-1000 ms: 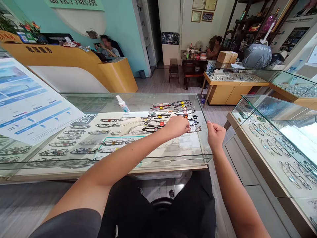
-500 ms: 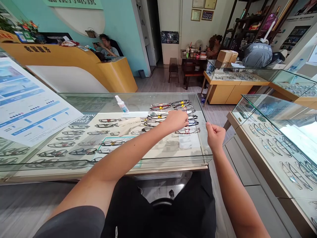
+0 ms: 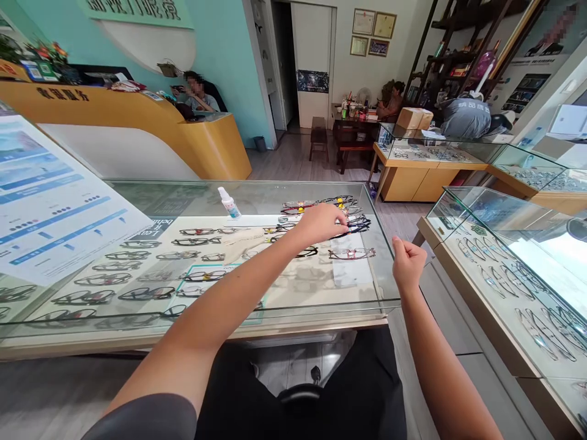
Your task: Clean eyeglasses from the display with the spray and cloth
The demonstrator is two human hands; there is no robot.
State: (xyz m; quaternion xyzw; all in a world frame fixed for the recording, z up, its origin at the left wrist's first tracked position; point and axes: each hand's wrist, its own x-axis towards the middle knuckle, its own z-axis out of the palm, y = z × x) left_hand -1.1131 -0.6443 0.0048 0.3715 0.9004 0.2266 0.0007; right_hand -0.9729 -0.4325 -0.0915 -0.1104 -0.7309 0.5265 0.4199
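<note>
My left hand (image 3: 322, 222) reaches over the right part of the glass display counter (image 3: 298, 310), its fingers pinched on a dark eyeglass frame (image 3: 359, 225). Around it lie several more pairs, some with small yellow tags. Closer to me, a reddish pair (image 3: 352, 253) lies just above a white sheet (image 3: 352, 273). My right hand (image 3: 408, 261) is closed in a loose fist beside the counter's right edge; whether something thin is inside it cannot be made out.
A white spray bottle (image 3: 229, 203) stands on the counter, left of my left hand. A printed sheet (image 3: 59, 201) covers the left side. Another glass case (image 3: 481, 299) is at the right. Two people sit in the background.
My left hand has shifted slightly, and the dark frame at its fingers has moved away from the reddish pair. The cloth-like beige item left of my hand no longer shows. The view has tilted slightly.
</note>
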